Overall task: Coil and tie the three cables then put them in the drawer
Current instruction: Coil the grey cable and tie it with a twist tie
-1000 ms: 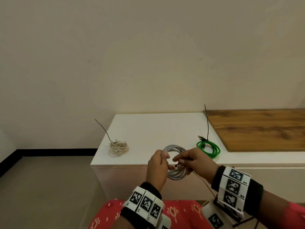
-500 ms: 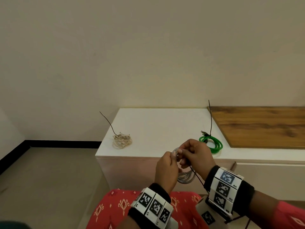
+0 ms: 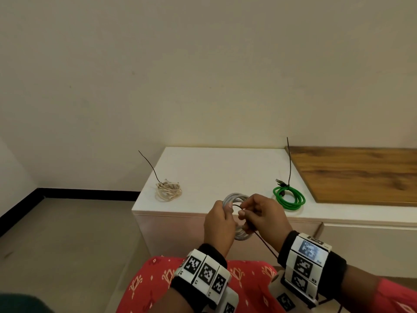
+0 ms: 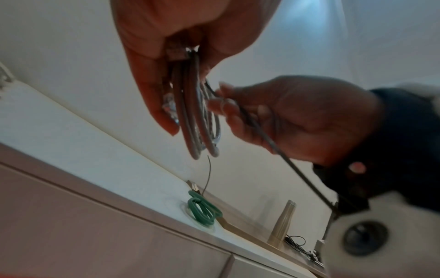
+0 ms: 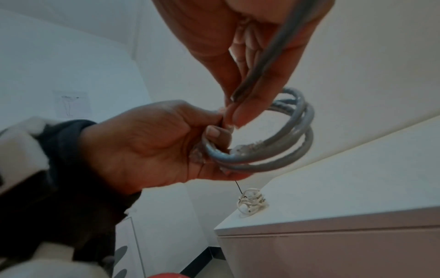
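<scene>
A grey cable coil [image 3: 234,197] hangs in the air in front of the cabinet, gripped by my left hand [image 3: 220,220] on its left side. In the left wrist view the left hand [image 4: 181,37] closes its fingers round the coil [image 4: 202,122]. My right hand [image 3: 259,213] pinches a thin black tie [image 3: 264,241] against the coil; the tie trails down toward my right wrist. In the right wrist view the right hand [image 5: 250,47] holds the tie [image 5: 264,56] at the coil [image 5: 285,146]. A green coil [image 3: 290,198] and a beige coil [image 3: 168,192] lie tied on the cabinet.
The white cabinet top [image 3: 214,170] carries a wooden board [image 3: 356,172] at the right. Drawer fronts [image 3: 365,245] run below the top edge. A metal bottle [image 4: 283,222] stands farther right. My lap in red patterned cloth [image 3: 198,283] is just below the hands.
Both hands have kept hold of the grey coil and the black tie. The coil dipped below the hands, then turned back up, so its top now shows above them.
</scene>
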Motion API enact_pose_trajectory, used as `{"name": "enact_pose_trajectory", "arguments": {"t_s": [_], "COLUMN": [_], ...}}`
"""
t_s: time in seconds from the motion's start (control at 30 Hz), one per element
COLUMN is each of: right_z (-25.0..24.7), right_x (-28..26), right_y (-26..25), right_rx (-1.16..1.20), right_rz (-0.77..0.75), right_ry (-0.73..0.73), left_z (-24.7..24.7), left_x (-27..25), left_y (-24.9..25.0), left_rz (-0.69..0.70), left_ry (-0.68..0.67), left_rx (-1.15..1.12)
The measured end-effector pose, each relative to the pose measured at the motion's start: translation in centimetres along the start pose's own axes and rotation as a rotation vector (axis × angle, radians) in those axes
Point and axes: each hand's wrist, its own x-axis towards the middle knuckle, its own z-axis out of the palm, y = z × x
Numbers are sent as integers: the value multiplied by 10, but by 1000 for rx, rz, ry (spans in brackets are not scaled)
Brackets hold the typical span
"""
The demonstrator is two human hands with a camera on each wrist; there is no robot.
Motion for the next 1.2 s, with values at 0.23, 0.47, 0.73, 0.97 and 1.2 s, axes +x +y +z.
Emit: {"name": "enact_pose_trajectory", "arguments": {"t_s": [0.23,0.47,0.73,0.97,1.2], "right_z": [-3,-6,2,11,14], "right_x": [1,0,-4,-7,-9], "right_y": [0,3,19,17,10], "right_rx": [-31,61,113,305,533], "right_rz": [95,257,374,360,347], "right_ry": [-84,-78,6,60,-47], "left_z": [-6,-3,9,12,-1], "left_x": [1,-1,-16,-16,-9], "left_y": [-6,-8,-8,-7,-6], "left_rz": [54,144,179,132,91], "left_ry": [-61,-110,-206,-239,-218], "left_rx": [77,217,160,59,-25]}}
